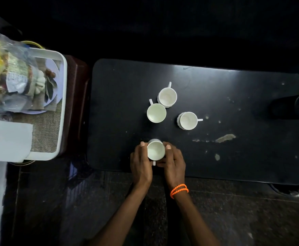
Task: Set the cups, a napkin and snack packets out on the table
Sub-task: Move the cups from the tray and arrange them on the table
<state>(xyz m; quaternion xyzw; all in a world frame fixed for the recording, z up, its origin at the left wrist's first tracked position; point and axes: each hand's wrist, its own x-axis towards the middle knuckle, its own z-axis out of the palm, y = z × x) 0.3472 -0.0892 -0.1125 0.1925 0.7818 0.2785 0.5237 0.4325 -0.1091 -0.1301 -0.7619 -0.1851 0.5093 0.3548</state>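
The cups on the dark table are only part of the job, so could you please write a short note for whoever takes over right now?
Left hand and right hand both grip the nearest cup by the table front edge.
Three more cups stand at mid-table.
Done: four cups out.
Left: napkin and snack packets; a bag of packets sits in the white tray on the left.

Single head view, straight down, near over dark table [233,103]
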